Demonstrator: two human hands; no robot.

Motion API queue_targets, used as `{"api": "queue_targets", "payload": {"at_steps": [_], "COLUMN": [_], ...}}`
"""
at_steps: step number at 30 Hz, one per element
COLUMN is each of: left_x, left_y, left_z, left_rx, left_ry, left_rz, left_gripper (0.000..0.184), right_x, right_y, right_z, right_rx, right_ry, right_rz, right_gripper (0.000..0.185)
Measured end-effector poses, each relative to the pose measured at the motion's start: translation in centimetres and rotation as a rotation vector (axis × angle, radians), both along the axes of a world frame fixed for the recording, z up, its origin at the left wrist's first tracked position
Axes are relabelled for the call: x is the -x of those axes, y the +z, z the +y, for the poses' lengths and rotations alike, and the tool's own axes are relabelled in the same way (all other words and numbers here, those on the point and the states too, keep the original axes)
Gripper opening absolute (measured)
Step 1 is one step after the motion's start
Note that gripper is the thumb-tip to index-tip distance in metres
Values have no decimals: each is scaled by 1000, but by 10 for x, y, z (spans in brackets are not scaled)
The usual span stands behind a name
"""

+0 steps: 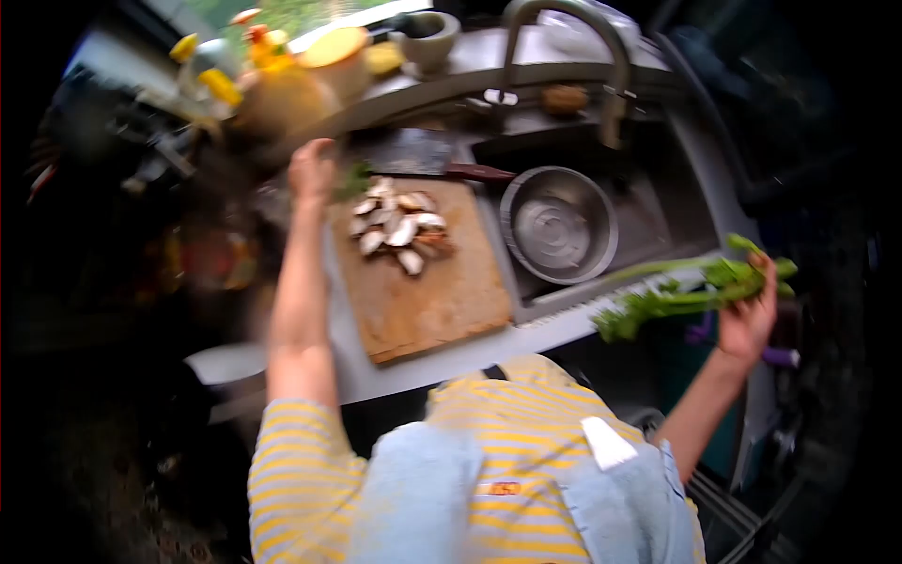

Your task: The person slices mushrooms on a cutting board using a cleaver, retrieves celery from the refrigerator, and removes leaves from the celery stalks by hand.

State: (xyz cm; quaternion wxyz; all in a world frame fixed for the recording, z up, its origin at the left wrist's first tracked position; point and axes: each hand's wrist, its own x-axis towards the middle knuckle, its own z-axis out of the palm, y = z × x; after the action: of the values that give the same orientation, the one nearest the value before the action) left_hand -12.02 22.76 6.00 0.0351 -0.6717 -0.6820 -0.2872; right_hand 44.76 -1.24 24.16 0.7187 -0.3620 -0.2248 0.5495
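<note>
My right hand [744,315] is closed around a bunch of leafy celery [728,277], held out over the counter's right front edge, its leaves pointing left. My left hand [312,171] is at the far left corner of the wooden cutting board [427,310], beside some green leaves [353,180]. Blur hides its fingers, so whether it grips anything is unclear. Pale, brown-edged chunks that look like cut mushrooms [402,229] lie heaped on the board. Behind them rests a cleaver [413,150], its dark red handle pointing right.
A round metal bowl [559,226] sits in the sink [658,221], under a curved faucet [615,56]. Along the back ledge stand a stone mortar [427,42], a lidded tub [335,61] and yellow-topped bottles [221,86]. A brown object [565,99] lies near the faucet.
</note>
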Motion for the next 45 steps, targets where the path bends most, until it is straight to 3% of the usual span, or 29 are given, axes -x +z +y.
{"api": "queue_targets", "payload": {"at_steps": [1,3,5,8,11,13,17,28,31,35,36,39,42,45], "left_x": [-16,-75,-113,-175,-220,-240,-267,-313,-315,-314,-311,-313,-318,-327], "left_y": [13,51,70,108,133,152,178,200,190,180,181,182,175,152], "left_z": [-6,-38,-67,-131,-180,-195,-198,-211,-209,-207,-204,-206,-205,-205], "left_rx": [-266,-166,69,220,286,195,-50,-81,-2,555,631,840,732,441], "left_ry": [-146,-153,-388,-635,-847,-930,-929,-846,-918,-903,-1008,-915,-926,-924], "left_rz": [124,-361,-846,-1113,-1157,-1000,-946,-727,-743,-1329,-1366,-1634,-1484,-1277], "left_gripper": [28,24,18,17,20,23,24,18,21,12,15,18,24,17], "right_x": [9,27,33,44,56,68,90,105,101,97,97,97,99,102], "right_y": [-1,10,14,23,29,31,35,29,20,12,15,13,12,6], "right_z": [7,12,16,26,33,34,28,8,7,8,7,9,11,14], "right_rx": [23,22,-62,-92,-99,-79,-105,-146,-144,-151,-126,-113,-64,-100], "right_ry": [-96,-102,-25,0,-1,-16,61,238,166,127,136,117,126,141], "right_rz": [59,133,124,182,170,88,-183,-320,-471,-531,-555,-682,-799,-861], "right_gripper": [18,18,19,20,20,18,19,16,17,15,16,15,11,11]}}
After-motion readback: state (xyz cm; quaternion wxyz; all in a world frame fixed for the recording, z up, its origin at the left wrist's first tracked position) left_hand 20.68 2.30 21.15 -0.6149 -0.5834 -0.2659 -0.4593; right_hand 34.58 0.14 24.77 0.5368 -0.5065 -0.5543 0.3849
